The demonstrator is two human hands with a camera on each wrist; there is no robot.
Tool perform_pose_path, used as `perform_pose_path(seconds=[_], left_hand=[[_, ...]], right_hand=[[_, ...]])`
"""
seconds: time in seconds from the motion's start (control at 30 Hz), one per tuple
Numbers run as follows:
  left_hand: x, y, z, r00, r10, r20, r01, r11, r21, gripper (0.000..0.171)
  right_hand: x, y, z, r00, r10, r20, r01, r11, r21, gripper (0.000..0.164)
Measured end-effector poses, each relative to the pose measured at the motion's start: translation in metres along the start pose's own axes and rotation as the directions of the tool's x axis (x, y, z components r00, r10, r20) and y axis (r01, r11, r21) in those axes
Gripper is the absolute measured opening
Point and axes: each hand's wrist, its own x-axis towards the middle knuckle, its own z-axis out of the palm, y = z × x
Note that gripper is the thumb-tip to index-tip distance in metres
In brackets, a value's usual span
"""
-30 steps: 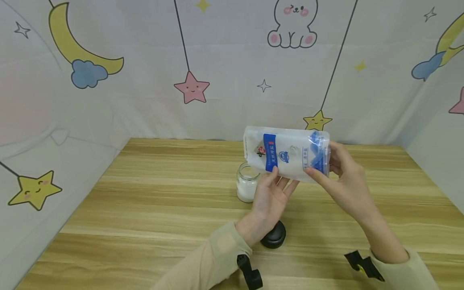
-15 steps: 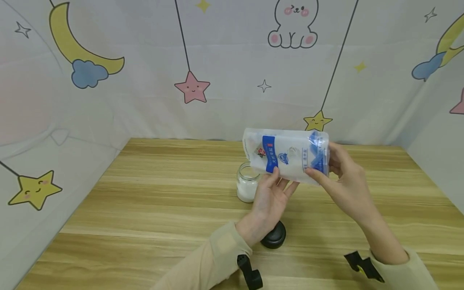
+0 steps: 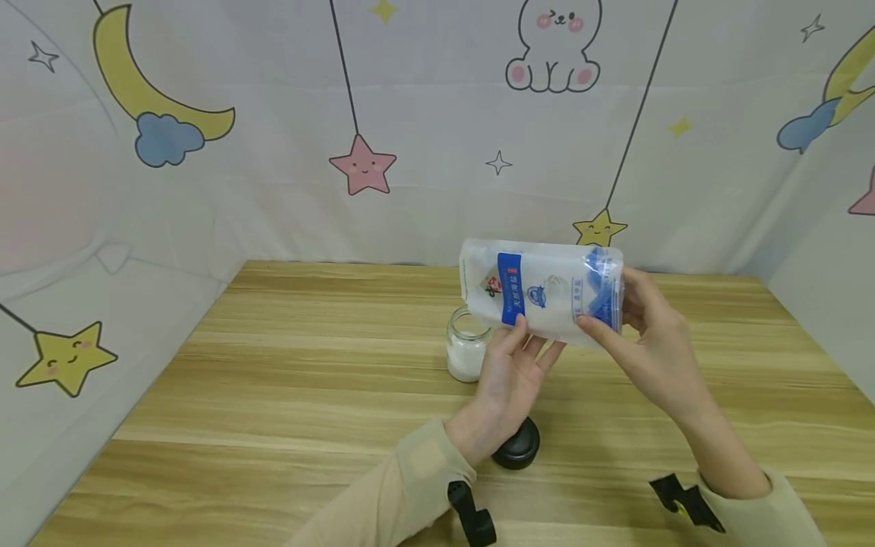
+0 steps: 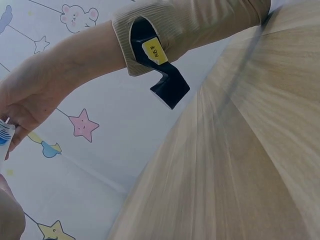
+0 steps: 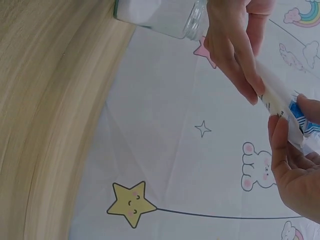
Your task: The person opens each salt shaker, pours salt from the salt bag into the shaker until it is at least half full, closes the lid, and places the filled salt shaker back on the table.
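A white and blue salt bag (image 3: 557, 296) lies on its side in the air, held by both hands. My left hand (image 3: 509, 376) grips its lower edge near the middle, thumb on the printed front and fingers underneath. My right hand (image 3: 659, 349) pinches the right end, with the thumb in front and fingers behind. The bag's left end is above and behind a clear glass jar (image 3: 466, 358), which has no lid on and holds white grains. In the right wrist view both hands show around the bag (image 5: 280, 97). Whether anything pours from it cannot be seen.
A round black lid (image 3: 517, 447) lies on the wooden table (image 3: 273, 395), partly behind the left wrist. A white curtain (image 3: 437, 99) printed with stars and a bear hangs behind the table. Black camera mounts (image 3: 472, 513) sit on the sleeves.
The bag's left end dipped slightly half a second ago and is up again now. Both hands keep their grip in nearly the same place; the jar and lid have stayed put.
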Motion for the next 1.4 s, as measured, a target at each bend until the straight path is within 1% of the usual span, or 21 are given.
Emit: perform_pose_path(seconds=[0.17, 0.4, 0.47, 0.63, 0.83, 1.07, 1.23, 1.4], left_hand=[[-0.0005, 0.0000, 0.0006, 1.000, -0.003, 0.018, 0.003, 1.000, -0.005, 0.039], [-0.0012, 0.0001, 0.0007, 1.000, -0.013, 0.008, 0.013, 0.999, -0.032, 0.039], [-0.0014, 0.0002, 0.0006, 1.000, -0.014, 0.011, 0.014, 1.000, -0.026, 0.039], [-0.0001, 0.0003, 0.0009, 1.000, -0.004, 0.020, 0.004, 1.000, -0.009, 0.039], [-0.0001, 0.0006, 0.0029, 1.000, -0.001, 0.003, 0.001, 1.000, -0.008, 0.037], [0.0002, 0.0019, 0.0019, 1.000, -0.007, 0.005, 0.007, 1.000, 0.009, 0.038], [0.0001, 0.0025, 0.0022, 1.000, -0.008, -0.006, 0.008, 1.000, -0.001, 0.037], [-0.0005, 0.0019, 0.0024, 1.000, -0.013, -0.012, 0.013, 1.000, -0.017, 0.037]], right_hand=[[0.0005, 0.0002, -0.0008, 1.000, 0.021, 0.010, -0.021, 1.000, -0.011, 0.062], [0.0006, -0.0007, -0.0015, 0.999, 0.030, 0.023, -0.029, 0.999, -0.013, 0.063], [0.0006, -0.0009, -0.0013, 0.999, 0.029, 0.022, -0.029, 1.000, -0.011, 0.063], [0.0006, -0.0014, -0.0002, 1.000, 0.018, -0.010, -0.018, 1.000, 0.009, 0.061], [-0.0002, -0.0023, 0.0011, 0.998, 0.003, -0.064, -0.001, 1.000, 0.027, 0.059], [-0.0005, -0.0039, 0.0035, 0.996, -0.018, -0.084, 0.023, 0.998, 0.053, 0.060], [-0.0007, -0.0036, 0.0040, 0.997, -0.025, -0.079, 0.029, 0.998, 0.049, 0.060], [-0.0005, -0.0028, 0.0021, 0.999, -0.001, -0.043, 0.002, 1.000, 0.027, 0.062]])
